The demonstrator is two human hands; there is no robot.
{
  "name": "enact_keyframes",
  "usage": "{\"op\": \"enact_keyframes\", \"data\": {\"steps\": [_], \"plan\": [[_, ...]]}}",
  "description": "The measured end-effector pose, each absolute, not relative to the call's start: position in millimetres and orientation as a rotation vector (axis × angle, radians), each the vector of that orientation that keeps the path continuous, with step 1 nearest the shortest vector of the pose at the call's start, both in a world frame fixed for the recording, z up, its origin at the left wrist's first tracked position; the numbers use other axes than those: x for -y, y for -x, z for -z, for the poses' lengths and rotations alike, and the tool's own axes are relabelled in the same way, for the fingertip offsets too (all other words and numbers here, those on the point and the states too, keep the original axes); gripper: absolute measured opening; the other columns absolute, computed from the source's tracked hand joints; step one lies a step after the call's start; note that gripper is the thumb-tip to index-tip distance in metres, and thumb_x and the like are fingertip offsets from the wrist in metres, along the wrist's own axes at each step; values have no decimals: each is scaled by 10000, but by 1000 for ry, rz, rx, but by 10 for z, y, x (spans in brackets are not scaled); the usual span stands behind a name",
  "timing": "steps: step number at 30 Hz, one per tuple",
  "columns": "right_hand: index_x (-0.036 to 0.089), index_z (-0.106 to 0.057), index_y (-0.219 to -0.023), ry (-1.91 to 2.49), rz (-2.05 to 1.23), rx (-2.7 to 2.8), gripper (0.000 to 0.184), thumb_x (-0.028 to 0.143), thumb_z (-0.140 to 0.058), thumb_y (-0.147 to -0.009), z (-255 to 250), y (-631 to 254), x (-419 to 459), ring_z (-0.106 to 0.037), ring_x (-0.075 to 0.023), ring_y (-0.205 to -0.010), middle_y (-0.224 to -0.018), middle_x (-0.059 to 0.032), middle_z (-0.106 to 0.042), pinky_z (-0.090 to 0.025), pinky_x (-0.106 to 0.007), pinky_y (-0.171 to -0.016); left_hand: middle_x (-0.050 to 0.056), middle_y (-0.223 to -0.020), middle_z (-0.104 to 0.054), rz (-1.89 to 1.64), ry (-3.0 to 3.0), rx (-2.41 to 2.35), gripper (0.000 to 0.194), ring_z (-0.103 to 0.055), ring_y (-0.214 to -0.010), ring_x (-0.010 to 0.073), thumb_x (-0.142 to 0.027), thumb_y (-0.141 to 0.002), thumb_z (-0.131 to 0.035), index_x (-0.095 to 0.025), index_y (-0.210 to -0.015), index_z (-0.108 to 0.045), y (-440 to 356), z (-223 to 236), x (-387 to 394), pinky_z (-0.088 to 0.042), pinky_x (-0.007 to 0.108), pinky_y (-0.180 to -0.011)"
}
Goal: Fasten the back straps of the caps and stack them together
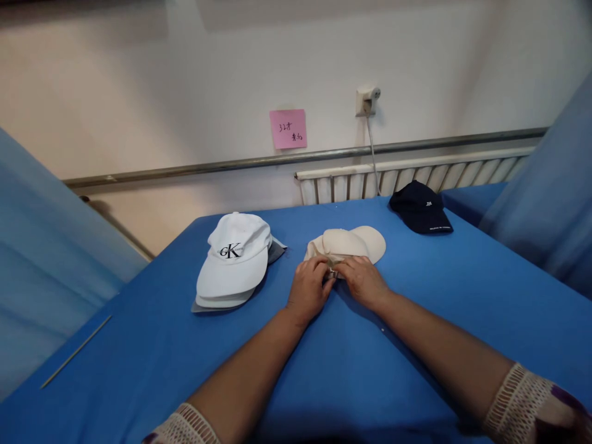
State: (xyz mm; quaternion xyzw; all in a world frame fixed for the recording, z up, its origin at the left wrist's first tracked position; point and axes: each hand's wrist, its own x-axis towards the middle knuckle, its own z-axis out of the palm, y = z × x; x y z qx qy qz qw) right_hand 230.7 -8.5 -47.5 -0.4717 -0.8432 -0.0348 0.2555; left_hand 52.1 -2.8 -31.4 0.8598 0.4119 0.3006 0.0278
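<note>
Cream cap (345, 242); white cap (234, 271), black letters (231, 251); navy cap (419, 206); blue cover (152, 320).

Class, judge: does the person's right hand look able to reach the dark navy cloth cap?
Probably yes, once the right hand leaves the cream fabric cap: nothing tall stands between it and the dark navy cap.

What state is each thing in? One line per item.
Beige cap, on the blue table, near edge in both hands, brim pointing right.
Left hand, fingers closed on beige cap.
Right hand, also closed on it.
White cap, upright atop other caps, brim toward the person.
Dark cap, upright, untouched.
Stick, lying flat.
Plug, in the wall socket.
Pink note, stuck up, written on.
</note>
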Motion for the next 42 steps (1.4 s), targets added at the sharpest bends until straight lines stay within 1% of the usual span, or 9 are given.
{"op": "enact_keyframes", "data": {"steps": [4,10,15,18,21,26,31,37,42], "plan": [[195,-659,-1094,1275,60,2320,272,164,-473,-899,482,-2299,78,-551,-244,-912,-951,-91,-658,-376,-375,-810,69,-1079,-600,-837,-2587,-1079,65,-553,-1003,211,-142,-789,-605,-188,-794,-559,-520,298,14,-440,397,-914],[234,-640,-1148,1273,-67,2260,305,165,-480,-898,517,-2340,37,-562,-229,-935,-987,-76,-667,-379,-363,-845,76,-1129,-615,-940,-2042,-884,190,-575,-1055,213,-225,-743,-699,-175,-679,-527,-418,298,-66,-445,402,-961],[220,-654,-1097,1319,-120,2127,304,155,-405,-935,544,-2433,-14,-574,-215,-929,-962,-73,-671,-386,-343,-836,78,-1095,-646,-1007,-1711,-931,184,-614,-997,190,-302,-758,-698,-177,-827,-582,-328,357,-124,-469,379,-936],[216,-656,-1069,1300,-139,2042,284,156,-416,-930,554,-2464,-23,-572,-210,-927,-962,-69,-669,-395,-334,-843,60,-980,-666,-989,-1839,-1037,241,-616,-929,187,-285,-749,-702,-173,-941,-609,-323,382,-135,-473,372,-903],[214,-653,-1050,1271,-157,2015,272,145,-426,-917,571,-2467,-25,-571,-211,-920,-957,-65,-668,-404,-334,-842,47,-987,-674,-919,-2123,-1131,248,-592,-960,208,-239,-743,-699,-192,-977,-631,-347,377,-126,-445,386,-912],[209,-634,-1054,1218,-215,1985,286,119,-416,-894,552,-2428,8,-579,-215,-937,-960,-69,-660,-419,-352,-858,51,-1069,-651,-960,-2383,-1151,102,-554,-1038,221,-214,-753,-687,-200,-831,-623,-416,351,-74,-407,403,-949],[208,-529,-1219,974,-282,2092,452,102,-537,-780,390,-2332,160,-512,-242,-1142,-1220,-93,-585,-384,-410,-975,75,-1196,-592,-993,-2399,-1150,60,-493,-1161,239,-222,-779,-658,-192,-780,-606,-441,345,-27,-370,433,-1012],[211,-578,-994,961,-235,2195,142,210,-559,-853,339,-2297,210,-560,-221,-961,-1002,-65,-644,-413,-384,-874,72,-1256,-572,-899,-2498,-1128,32,-450,-1220,260,-199,-800,-617,-201,-778,-594,-388,336,-38,-355,471,-1035],[202,-563,-981,899,-193,2136,140,222,-574,-843,300,-2311,260,-566,-223,-946,-986,-69,-647,-414,-389,-895,109,-1255,-582,-852,-2488,-1599,81,-453,-1200,343,-112,-730,-593,-192,-719,-584,-227,336,-181,-372,548,-976]]}}
